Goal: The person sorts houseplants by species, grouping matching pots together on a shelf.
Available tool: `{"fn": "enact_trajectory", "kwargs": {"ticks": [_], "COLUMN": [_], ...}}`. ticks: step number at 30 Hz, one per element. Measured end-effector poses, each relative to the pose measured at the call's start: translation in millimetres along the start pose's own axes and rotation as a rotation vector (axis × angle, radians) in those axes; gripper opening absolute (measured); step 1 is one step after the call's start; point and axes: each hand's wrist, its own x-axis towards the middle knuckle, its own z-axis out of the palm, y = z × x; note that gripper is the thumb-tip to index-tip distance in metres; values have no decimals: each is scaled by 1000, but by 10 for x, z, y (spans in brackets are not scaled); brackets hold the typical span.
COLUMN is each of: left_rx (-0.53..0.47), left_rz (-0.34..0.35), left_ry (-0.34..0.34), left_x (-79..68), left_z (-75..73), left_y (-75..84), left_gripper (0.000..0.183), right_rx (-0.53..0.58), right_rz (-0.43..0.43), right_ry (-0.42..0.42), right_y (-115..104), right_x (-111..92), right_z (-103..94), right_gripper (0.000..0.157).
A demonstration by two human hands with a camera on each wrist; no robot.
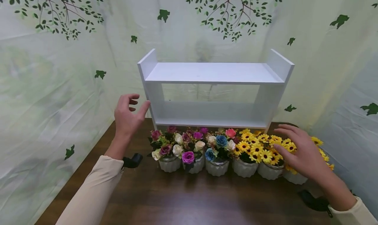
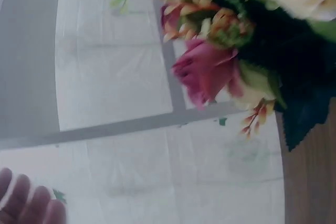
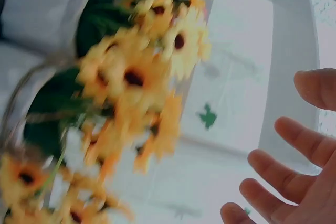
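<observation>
A white two-tier shelf (image 1: 212, 72) stands behind a row of several potted artificial flowers. My left hand (image 1: 127, 116) is raised beside the shelf's left side panel, its fingers loosely bent and nothing in them. On the right, my right hand (image 1: 305, 152) hovers over the yellow daisy-like flowers (image 1: 267, 156) with fingers spread and holds nothing. The right wrist view has these fingers (image 3: 283, 174) apart from the blooms. Mixed roses (image 1: 188, 157) in pink, purple, cream and blue fill the left part of the row. In the left wrist view, only fingertips (image 2: 37, 203) show, below the shelf edge.
The scalloped white pots (image 1: 217, 167) stand side by side on a dark brown wooden table (image 1: 189, 202), in front of the shelf's foot. A pale curtain (image 1: 73, 87) with printed leaves and branches hangs behind and at both sides. Black wrist straps with cameras (image 1: 133, 161) stick out from the wrists.
</observation>
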Motion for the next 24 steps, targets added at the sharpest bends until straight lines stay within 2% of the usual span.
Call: {"fn": "enact_trajectory", "kwargs": {"ticks": [4,7,11,17,20,24], "left_rx": [-7,-16,-14,-32,-57,-65], "left_rz": [-170,-235,-266,-315,-309,-280], "left_ry": [-82,-160,-234,-277,-296,-294], "left_x": [94,141,189,275,312,339], "left_z": [-7,12,43,50,86,167], "left_y": [6,3,3,8,-7,-13], "left_gripper": [60,68,73,74,69,58], "right_rx": [24,41,17,-53,-87,-113], "right_rz": [48,93,151,210,239,330], "right_ry": [6,4,-1,4,2,-32], "right_y": [223,365,511,665,726,811], "right_x": [-149,-273,-429,-563,-609,-657], "right_z": [-88,-135,-166,-184,-183,-196], "right_gripper": [41,39,40,43,43,45]}}
